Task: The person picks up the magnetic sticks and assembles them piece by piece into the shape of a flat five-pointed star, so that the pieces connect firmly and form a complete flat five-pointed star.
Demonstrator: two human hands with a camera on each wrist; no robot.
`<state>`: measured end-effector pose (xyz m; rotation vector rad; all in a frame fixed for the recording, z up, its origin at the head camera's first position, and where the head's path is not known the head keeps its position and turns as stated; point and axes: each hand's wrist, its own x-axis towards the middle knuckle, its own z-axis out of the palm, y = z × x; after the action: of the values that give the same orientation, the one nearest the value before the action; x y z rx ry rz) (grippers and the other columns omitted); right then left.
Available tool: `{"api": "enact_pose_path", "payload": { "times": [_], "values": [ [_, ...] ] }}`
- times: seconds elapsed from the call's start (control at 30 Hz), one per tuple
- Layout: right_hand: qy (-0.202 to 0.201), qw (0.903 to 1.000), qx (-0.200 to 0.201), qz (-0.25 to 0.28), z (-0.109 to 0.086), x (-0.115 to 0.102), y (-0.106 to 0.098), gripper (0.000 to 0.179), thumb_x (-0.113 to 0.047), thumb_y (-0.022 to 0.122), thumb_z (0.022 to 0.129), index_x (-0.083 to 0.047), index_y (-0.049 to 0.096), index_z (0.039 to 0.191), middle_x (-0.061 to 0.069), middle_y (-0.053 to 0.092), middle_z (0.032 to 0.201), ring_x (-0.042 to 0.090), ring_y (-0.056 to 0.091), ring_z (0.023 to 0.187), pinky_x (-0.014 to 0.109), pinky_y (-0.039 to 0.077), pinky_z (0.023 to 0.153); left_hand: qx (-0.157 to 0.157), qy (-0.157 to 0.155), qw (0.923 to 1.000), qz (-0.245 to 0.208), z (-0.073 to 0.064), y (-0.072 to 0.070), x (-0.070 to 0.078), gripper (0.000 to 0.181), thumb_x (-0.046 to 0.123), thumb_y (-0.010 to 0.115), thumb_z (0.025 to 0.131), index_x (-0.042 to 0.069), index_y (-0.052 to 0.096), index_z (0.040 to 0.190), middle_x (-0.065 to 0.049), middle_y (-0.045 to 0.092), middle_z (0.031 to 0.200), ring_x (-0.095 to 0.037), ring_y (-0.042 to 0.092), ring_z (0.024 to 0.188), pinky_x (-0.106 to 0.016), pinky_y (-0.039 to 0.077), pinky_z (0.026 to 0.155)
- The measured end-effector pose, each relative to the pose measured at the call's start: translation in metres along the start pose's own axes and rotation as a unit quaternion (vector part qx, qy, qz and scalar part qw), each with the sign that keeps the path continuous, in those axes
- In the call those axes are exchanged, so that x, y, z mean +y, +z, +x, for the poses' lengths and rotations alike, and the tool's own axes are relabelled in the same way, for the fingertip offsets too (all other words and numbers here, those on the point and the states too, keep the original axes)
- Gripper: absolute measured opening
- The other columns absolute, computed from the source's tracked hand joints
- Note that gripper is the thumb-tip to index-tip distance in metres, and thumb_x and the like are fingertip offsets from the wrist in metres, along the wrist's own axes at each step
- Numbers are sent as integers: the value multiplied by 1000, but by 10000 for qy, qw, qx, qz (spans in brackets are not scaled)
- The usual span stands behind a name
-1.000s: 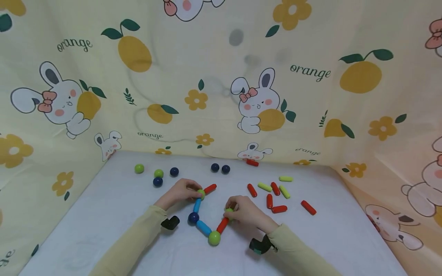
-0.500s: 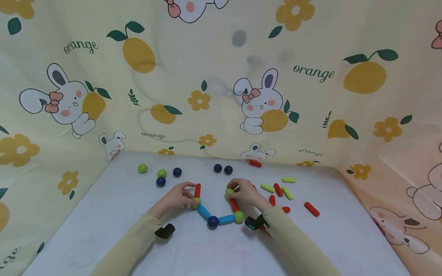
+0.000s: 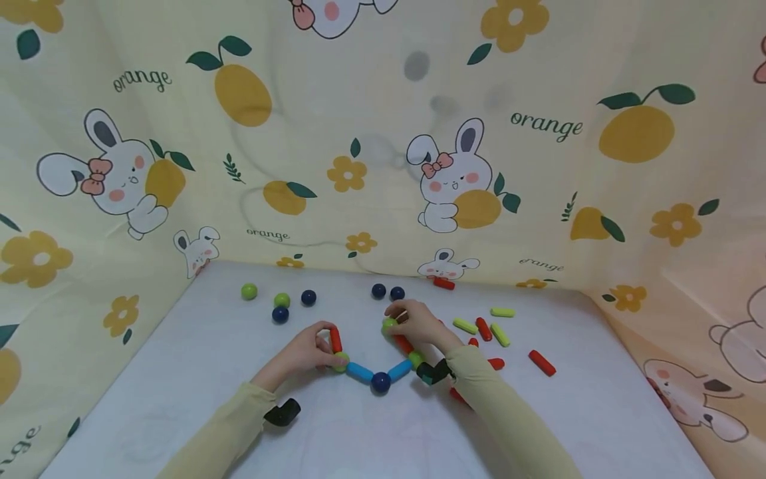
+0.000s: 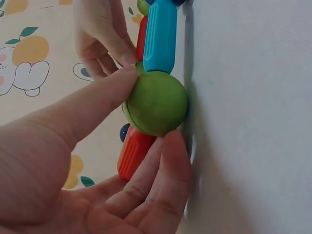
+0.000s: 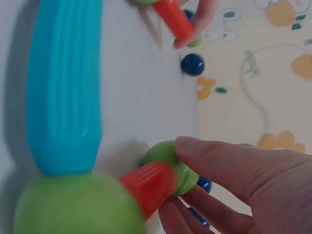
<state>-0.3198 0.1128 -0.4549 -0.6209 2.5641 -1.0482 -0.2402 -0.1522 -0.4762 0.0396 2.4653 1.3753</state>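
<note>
A chain of sticks and balls lies on the white table, curved in an open loop. My left hand [image 3: 302, 351] pinches the green ball [image 4: 157, 103] at its left, between thumb and fingers. From that ball a red stick [image 3: 336, 339] points away from me, and a light blue stick [image 3: 360, 372] runs to a dark blue ball [image 3: 380, 382] nearest me. A second light blue stick [image 5: 66, 87] leads to another green ball [image 5: 78, 207], partly behind the wrist camera in the head view. Beyond it, a red stick [image 5: 152, 185] ends in the green ball [image 3: 389, 326] my right hand [image 3: 421, 324] pinches.
Loose red sticks [image 3: 542, 362] and yellow-green sticks [image 3: 500, 334] lie to the right, some partly hidden by the right arm. Dark blue balls [image 3: 308, 297] and green balls [image 3: 249, 291] sit at the back. A printed curtain [image 3: 371, 219] encloses the table's far side.
The chain has turned counterclockwise and opened wider, its dark blue ball now nearest me. My right hand has moved away from me with its green ball; my left has come slightly nearer.
</note>
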Motion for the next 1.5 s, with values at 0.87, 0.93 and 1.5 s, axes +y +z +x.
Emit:
{"api": "enact_pose_path", "payload": {
  "times": [0.87, 0.93, 1.5],
  "values": [
    [-977, 9881, -790, 884, -22, -42, 62, 30, -5, 71, 85, -6, 63, 113, 6, 65, 102, 16, 62, 85, 24, 52, 78, -860, 213, 9837, -1563, 2, -18, -18, 68, 6, 71, 85, 3, 37, 143, -12, 68, 99, -25, 67, 87, -36, 55, 80],
    [-916, 9882, -764, 957, -22, -43, 64, 29, -4, 71, 85, -6, 63, 113, 5, 66, 101, 15, 63, 84, 24, 53, 77, -895, 240, 9814, -1682, 3, -18, -18, 67, 2, 70, 85, 2, 37, 143, -14, 68, 100, -26, 67, 88, -36, 55, 79],
    [-658, 9912, -477, 1045, -34, -38, 65, 27, -14, 73, 85, -8, 66, 111, -1, 68, 97, 14, 62, 84, 26, 51, 77, -1158, 320, 9744, -1900, 5, -8, -15, 66, -4, 67, 85, 2, 36, 143, -15, 66, 102, -29, 67, 90, -37, 55, 81]
  ]
}}
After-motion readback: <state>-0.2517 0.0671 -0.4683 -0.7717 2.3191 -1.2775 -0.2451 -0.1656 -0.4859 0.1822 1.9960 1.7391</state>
